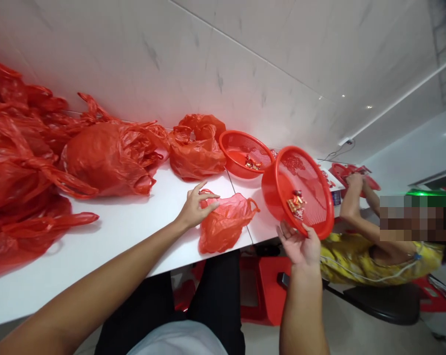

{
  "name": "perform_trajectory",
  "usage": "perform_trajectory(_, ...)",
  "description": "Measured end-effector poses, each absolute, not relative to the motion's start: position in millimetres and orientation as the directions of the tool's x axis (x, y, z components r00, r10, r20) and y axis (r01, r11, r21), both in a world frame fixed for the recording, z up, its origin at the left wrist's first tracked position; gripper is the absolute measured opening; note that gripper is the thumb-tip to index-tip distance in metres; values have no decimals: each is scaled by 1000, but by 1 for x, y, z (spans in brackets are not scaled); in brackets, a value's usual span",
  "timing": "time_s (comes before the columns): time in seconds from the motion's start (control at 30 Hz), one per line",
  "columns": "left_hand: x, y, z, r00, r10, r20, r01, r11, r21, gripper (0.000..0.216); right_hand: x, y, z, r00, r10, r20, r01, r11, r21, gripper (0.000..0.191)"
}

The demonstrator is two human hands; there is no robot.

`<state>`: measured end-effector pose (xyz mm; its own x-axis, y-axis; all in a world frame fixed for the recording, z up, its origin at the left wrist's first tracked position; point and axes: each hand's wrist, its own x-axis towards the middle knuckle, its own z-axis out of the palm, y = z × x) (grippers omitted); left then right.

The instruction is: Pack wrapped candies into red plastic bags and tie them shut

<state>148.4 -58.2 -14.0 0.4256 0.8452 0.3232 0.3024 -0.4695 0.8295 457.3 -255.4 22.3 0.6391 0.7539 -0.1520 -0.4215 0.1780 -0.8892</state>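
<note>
My right hand (299,242) grips the near rim of a red plastic basket (272,195), thumb over the edge and fingers underneath. The basket is tilted, and a few wrapped candies (297,204) lie low inside it. My left hand (197,207) is beside a small red plastic bag (223,227), its thumb and fingers apart near the bag's mouth. That bag sits slumped on the white table (171,246), partly open at the top. Behind it stands a second red basket (241,170), with some wrapped candies at its bottom.
Filled red bags crowd the table's left side, one large bag (104,158) among them. Another red bag (196,153) stands by the tiled wall (208,64). At right, a co-worker in a yellow top (356,259) handles something red. A red stool (274,286) is under the table.
</note>
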Motion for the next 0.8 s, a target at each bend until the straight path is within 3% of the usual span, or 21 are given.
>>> perform_trajectory(0.1,150,-66,-18,443,849,287,287,-438,852,34,436,-243,52,548,812,-201,-534,155,-831,20)
perform_trajectory(0.23,151,-69,-23,468,830,305,282,-467,838,34,414,-198,73,437,877,-202,-518,61,-853,26)
perform_trajectory(0.4,148,-67,-30,500,802,327,291,-511,809,33,389,-150,60,310,918,-245,-550,-37,-834,28)
perform_trajectory(0.6,147,-66,-33,588,746,312,316,-567,760,28,372,-132,53,275,939,-208,-550,-24,-835,24)
perform_trajectory(0.8,149,-67,-37,626,697,350,265,-612,745,42,375,-133,53,256,944,-206,-503,-52,-863,24)
